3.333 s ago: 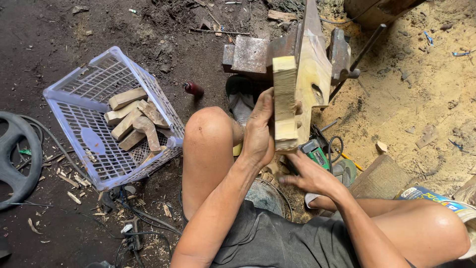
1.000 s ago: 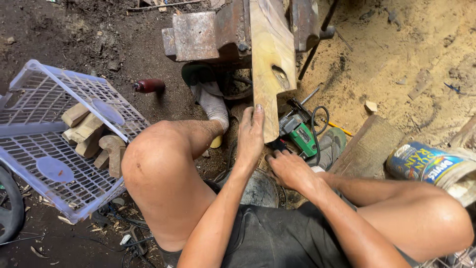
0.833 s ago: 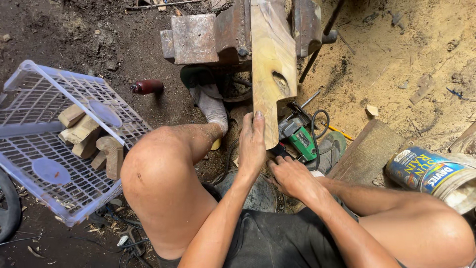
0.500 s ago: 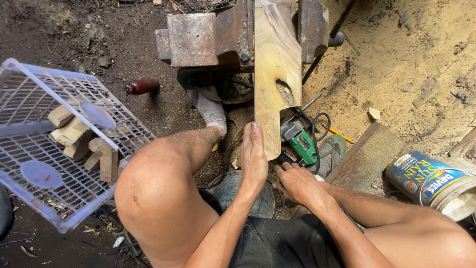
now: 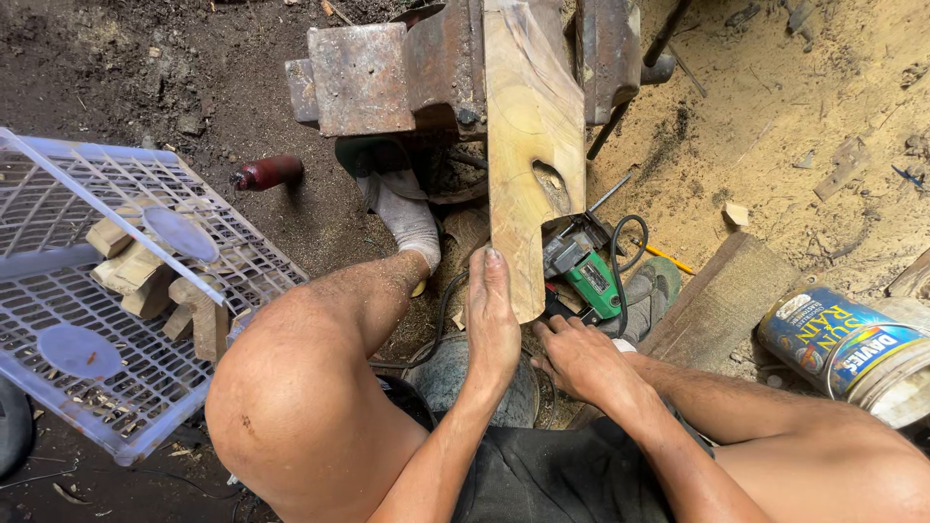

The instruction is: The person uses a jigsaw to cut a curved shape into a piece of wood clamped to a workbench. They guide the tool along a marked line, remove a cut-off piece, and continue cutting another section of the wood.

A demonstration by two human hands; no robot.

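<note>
Here a pale wooden board (image 5: 528,145) stands clamped upright in a rusty iron vise (image 5: 387,73); smooth-grained, it has a rounded notch gouged from its right edge and a narrower tongue running down towards the person. Every other thing is placed from this board. The left hand (image 5: 492,320) lies flat along the board's lower left edge, fingers stretched straight and pressed to the wood, gripping nothing. The right hand (image 5: 579,356) sits just below the board's bottom end, fingers curled loosely downward; whether it has hold of anything cannot be told. Just right of the board's lower end rests a green and black power tool (image 5: 586,276) with a black cord looping beside it. Left of the board, a foot in a dusty grey sock (image 5: 407,215) rests on the dark soil, and farther left lies a small dark red cylinder (image 5: 269,172). Well to the left sits a lilac plastic lattice basket (image 5: 58,378) holding rough-cut wooden blocks (image 5: 145,276). Well right of the board, on sawdust-covered ground (image 5: 794,107), a printed paint can (image 5: 852,349) lies on its side.
</note>
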